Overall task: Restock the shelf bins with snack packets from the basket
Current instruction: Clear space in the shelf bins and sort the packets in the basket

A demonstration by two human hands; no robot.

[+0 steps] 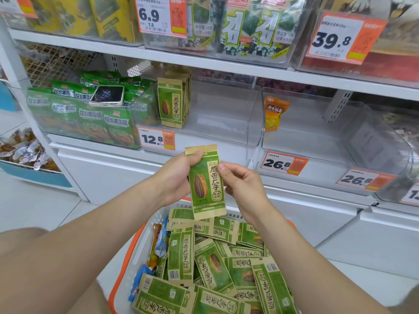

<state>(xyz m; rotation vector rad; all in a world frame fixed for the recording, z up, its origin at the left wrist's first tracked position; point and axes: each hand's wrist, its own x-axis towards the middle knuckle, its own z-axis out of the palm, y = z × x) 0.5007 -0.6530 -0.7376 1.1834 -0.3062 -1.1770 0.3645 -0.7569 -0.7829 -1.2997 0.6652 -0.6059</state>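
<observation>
- Currently, both hands hold one green sunflower-seed packet [207,184] upright above the basket [136,250], in front of the shelf's lower front edge.
- Left hand [179,175]: fingers closed on the packet's left edge, thumb near its top left corner.
- Right hand [242,184]: thumb and fingertips pinch the packet's right edge.
- Basket: white mesh wall with an orange rim. It holds a loose pile of matching green packets [215,266], lying flat and overlapping at mixed angles. Against its left wall sit a few blue packets [162,243] and an orange one [155,243].
- Middle clear bin [226,114]: a short row of the same green packets [173,103] stands upright against its left wall; the remainder of the bin floor is bare. A price tag [157,139] reading 12.8 sits at its front left corner.
- Left bin [34,114]: filled with bright green bags [90,118]; a phone [108,96] lies on top of them near the bin's right side.
- Right bin [317,132]: one orange packet [275,113] leans against its left wall.
- Upper shelf: bins containing seaweed packs [251,30].
</observation>
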